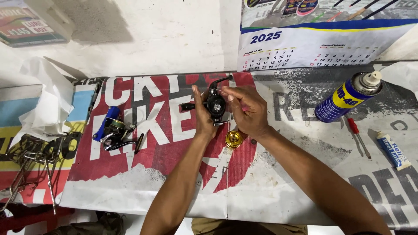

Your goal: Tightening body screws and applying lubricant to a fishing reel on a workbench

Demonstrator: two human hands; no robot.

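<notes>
Above the middle of the bench [270,191], both hands held a black fishing reel body [215,105] lifted clear of the printed banner that covered the surface. The left hand [202,118] had its fingers [196,93] curled around the reel's left side, gripping it firmly, with the thumb raised along the housing. The right hand [247,112] closed on the reel from the other side, its fingertips [226,92] pinched narrowly against the upper edge of the body, near a curved black arm that rose from the top. A short black stub stuck out to the left of the reel, past the left hand.

Just below the hands, a gold-coloured spool [234,139] lay on the banner, close to the right wrist but apart from it. Well to the left sat a second reel, blue and black [114,130], resting on its side. Farther left lay a crumpled white cloth [45,102] and a cluster of metal tools [30,156] at the bench edge. To the right, a blue spray can [346,98] lay tilted, with a red-handled screwdriver [358,135] beside it and a small white and blue tube [392,150] beyond that. A wall calendar [313,45] hung behind the bench.
</notes>
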